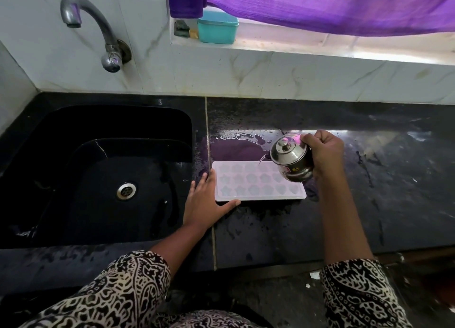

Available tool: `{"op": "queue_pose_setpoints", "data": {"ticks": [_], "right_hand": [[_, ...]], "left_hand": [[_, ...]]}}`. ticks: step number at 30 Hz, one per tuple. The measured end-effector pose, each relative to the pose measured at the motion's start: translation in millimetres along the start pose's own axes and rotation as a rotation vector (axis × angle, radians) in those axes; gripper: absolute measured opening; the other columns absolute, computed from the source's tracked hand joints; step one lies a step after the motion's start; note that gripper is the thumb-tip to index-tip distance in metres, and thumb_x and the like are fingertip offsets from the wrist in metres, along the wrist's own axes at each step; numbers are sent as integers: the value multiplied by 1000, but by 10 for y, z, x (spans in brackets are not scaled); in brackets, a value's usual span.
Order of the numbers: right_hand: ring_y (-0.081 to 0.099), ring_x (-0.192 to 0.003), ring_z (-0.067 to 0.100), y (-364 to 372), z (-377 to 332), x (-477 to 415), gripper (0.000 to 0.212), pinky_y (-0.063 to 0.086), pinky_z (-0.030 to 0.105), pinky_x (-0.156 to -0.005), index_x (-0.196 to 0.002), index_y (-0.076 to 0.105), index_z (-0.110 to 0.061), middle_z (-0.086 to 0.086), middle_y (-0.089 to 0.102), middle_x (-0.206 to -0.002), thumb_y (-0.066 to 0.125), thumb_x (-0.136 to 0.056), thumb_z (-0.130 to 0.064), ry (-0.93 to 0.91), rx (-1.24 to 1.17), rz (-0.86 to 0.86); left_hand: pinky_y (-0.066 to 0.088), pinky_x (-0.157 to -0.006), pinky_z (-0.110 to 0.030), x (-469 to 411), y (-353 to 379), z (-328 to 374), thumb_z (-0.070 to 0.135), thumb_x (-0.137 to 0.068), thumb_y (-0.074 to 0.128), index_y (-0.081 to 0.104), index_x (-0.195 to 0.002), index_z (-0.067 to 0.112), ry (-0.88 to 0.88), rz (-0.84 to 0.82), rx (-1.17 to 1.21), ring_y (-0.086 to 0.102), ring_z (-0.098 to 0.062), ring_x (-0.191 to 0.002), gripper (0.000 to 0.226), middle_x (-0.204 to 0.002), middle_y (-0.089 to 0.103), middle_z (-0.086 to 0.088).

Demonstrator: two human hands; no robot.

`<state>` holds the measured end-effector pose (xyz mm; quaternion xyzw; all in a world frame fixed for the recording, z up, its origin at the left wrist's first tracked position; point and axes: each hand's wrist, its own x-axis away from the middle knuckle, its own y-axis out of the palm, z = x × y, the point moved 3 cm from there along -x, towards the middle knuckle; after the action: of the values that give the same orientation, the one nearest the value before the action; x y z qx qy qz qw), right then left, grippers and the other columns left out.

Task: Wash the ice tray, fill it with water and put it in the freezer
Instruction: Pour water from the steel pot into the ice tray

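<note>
- The ice tray lies flat on the wet counter, just right of the sink.
- Your left hand is flat, its straight fingers bracing the tray's left edge. Your right hand grips a tilted steel pot, pouring water into the tray.
- The tray looks light, shallow and slippery — once full it will likely slop, so lift it level by both short ends.
</note>
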<state>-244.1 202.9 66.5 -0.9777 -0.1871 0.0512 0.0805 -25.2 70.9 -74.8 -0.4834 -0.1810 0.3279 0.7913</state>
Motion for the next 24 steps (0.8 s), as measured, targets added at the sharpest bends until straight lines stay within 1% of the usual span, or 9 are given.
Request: {"op": "queue_pose_setpoints", "data": {"ticks": [3,7,11,15,18,21,24], "right_hand": [[45,-51,11,-6,-6,8,32,40,23,-52,-56,42,-19,-8,47,-48,65,-77,-11,-1,-6,2],[47,-55,13,-15,-12,17,31,42,24,-54,-57,43,-19,-2,49,-55,65,-77,-11,0,-4,10],[47,-55,13,-23,-15,20,31,42,23,-53,-57,43,-19,-2,49,-55,65,-77,-10,1,-5,6],[45,-50,9,-14,-12,25,33,40,18,-47,-55,42,-19,-8,48,-48,65,-77,-9,5,-19,7],[43,-48,7,-7,-9,22,34,39,16,-45,-55,42,-19,-12,47,-44,65,-77,-8,5,-25,7],[42,-45,5,-14,3,13,35,38,17,-45,-55,42,-19,-12,46,-43,65,-77,-8,7,-35,12],[41,-41,2,-18,11,13,35,38,15,-43,-55,41,-18,-12,45,-40,65,-78,-8,10,-40,15]], "left_hand": [[2,-119,-34,4,-1,4,91,-61,25,10,-154,13,2,-4,2,9,-11,-148,122,-160,20,-1],[3,-119,-34,-2,5,0,91,-61,25,10,-154,13,-3,-7,-5,9,-10,-148,122,-160,21,-1],[4,-120,-34,-1,1,7,91,-60,25,12,-154,13,-5,-2,-4,11,-11,-148,123,-160,22,-1],[4,-119,-34,-1,2,7,90,-61,27,12,-154,13,-4,-1,-2,11,-11,-148,122,-160,21,-1],[4,-119,-34,-1,-1,6,89,-65,36,11,-154,13,-3,-4,2,11,-11,-148,119,-160,22,-2],[4,-119,-34,-3,-3,13,91,-61,27,11,-154,13,-3,-8,-6,10,-11,-148,122,-160,21,-1],[3,-119,-34,2,-1,13,90,-63,30,10,-154,13,-4,-13,-10,9,-11,-148,121,-160,20,-1]]}}
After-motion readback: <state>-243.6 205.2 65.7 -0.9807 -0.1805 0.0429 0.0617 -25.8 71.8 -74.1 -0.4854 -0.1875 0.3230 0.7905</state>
